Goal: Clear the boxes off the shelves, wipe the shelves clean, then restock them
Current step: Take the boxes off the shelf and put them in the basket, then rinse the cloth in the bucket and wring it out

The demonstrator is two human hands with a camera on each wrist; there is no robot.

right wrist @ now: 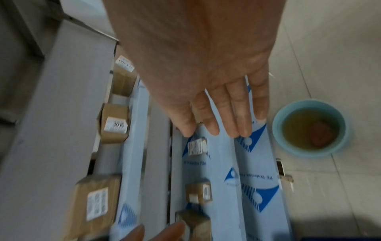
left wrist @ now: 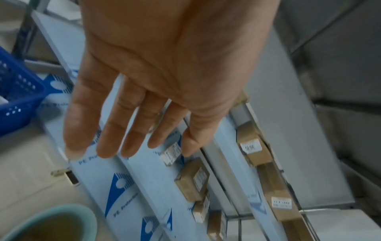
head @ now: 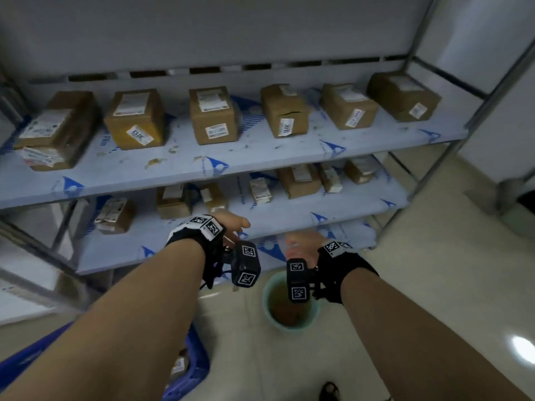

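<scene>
Both hands, left hand (head: 231, 224) and right hand (head: 301, 244), are hovering empty with fingers straight before film-covered shelves (head: 260, 157) carrying boxes (head: 212, 114); a basin (head: 269, 314) is sitting on the tiled floor (head: 434, 270).

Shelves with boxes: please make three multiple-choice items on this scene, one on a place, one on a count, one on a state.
1. Where does the green bucket stand?
A. on the floor before the shelves
B. on the top shelf
C. in the blue basket

2. How many boxes stand in a row on the upper shelf?
A. two
B. six
C. ten

3. How are the left hand and right hand?
A. both open, holding nothing
B. both gripping a box
C. one holding a cloth

Answers: 1 A, tiles surround it; 2 B, the head view shows six; 3 A, fingers straight in both wrist views.
</scene>
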